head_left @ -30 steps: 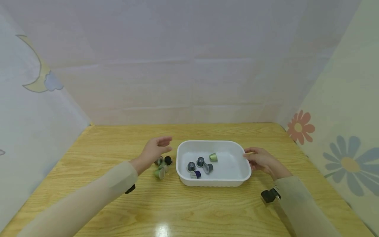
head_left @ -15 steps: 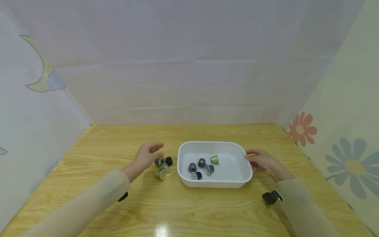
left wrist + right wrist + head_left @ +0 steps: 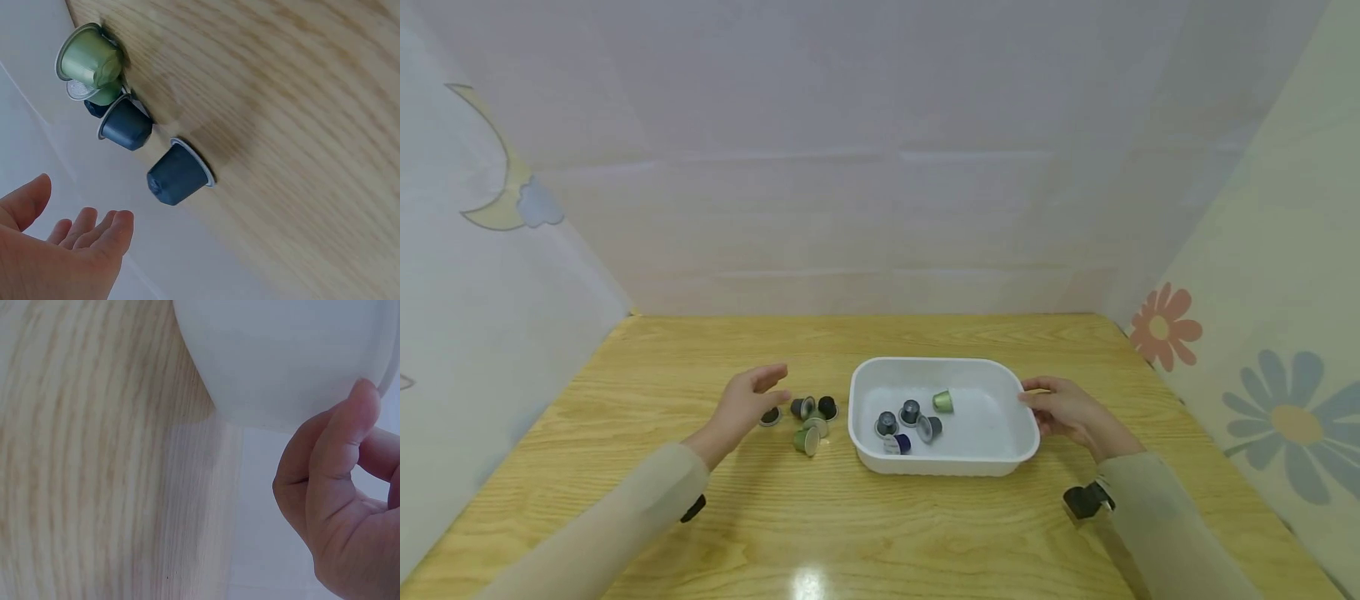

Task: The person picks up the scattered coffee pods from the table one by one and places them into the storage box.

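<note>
My left hand (image 3: 741,407) hovers with relaxed, parted fingers by a dark coffee capsule (image 3: 770,416), which it partly hides in the head view. Seen from the left wrist, this dark blue-grey capsule (image 3: 178,173) stands on its rim, beyond the fingertips (image 3: 124,219). Beside it lie another dark capsule (image 3: 801,407), a black one (image 3: 827,407) and green ones (image 3: 807,440). My right hand (image 3: 1063,411) pinches the right-hand rim of a white plastic bin (image 3: 943,467). Several capsules are inside, among them a light green one (image 3: 942,402) and a purple one (image 3: 898,444).
The bin stands on a wood-grain table (image 3: 880,533). A pale sheet (image 3: 880,208) hangs behind the table's far edge. Printed panels with a moon (image 3: 497,187) and flowers (image 3: 1161,325) flank the left and right sides.
My left hand has moved left and down from beside the bin, past the loose capsules, uncovering the leftmost dark one. My right hand stays on the bin's rim.
</note>
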The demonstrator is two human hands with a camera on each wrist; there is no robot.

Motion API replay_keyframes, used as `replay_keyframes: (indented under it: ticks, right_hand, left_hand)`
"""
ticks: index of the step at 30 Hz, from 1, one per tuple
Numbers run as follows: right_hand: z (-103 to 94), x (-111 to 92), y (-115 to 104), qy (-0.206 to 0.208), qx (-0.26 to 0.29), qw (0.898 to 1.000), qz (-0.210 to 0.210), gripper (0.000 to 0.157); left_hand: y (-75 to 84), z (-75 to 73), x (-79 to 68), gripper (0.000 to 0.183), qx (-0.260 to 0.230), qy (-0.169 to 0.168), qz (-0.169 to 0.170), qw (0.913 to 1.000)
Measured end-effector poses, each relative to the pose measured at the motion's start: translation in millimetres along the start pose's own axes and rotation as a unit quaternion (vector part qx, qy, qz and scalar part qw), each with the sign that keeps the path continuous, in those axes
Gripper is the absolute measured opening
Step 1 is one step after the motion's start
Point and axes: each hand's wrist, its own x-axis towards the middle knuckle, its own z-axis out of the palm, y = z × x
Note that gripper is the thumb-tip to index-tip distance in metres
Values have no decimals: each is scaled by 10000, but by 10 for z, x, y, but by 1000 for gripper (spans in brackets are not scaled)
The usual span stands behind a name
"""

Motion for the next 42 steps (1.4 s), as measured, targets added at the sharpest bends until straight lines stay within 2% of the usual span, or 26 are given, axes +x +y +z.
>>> replay_keyframes:
  ticks: [7,14,24,30,37,42]
  right_hand:
    - [10,-10,-3,1,-91,10000,-29,44]
    - [10,-15,-6,42,-97,9999,1,45]
    - [10,-16,-10,5,-156,9999,-35,45]
    - [14,-11,-6,17,-175,9998,-25,44]
    - [10,-12,-1,27,-183,9998,-31,45]
    - [14,-10,4,42,-174,9998,-32,45]
  left_hand:
    - [-89,-24,-17,54,17,126,-132,9998]
    - [-163,-60,-3,59,287,189,-158,9993]
    - [-239,-80,18,58,450,28,-627,9970]
    - [-332,-90,53,56,346,47,-804,9962]
    - [-352,-88,69,55,511,-14,-734,9960]
    - [-390,-84,90,52,657,81,-668,9956]
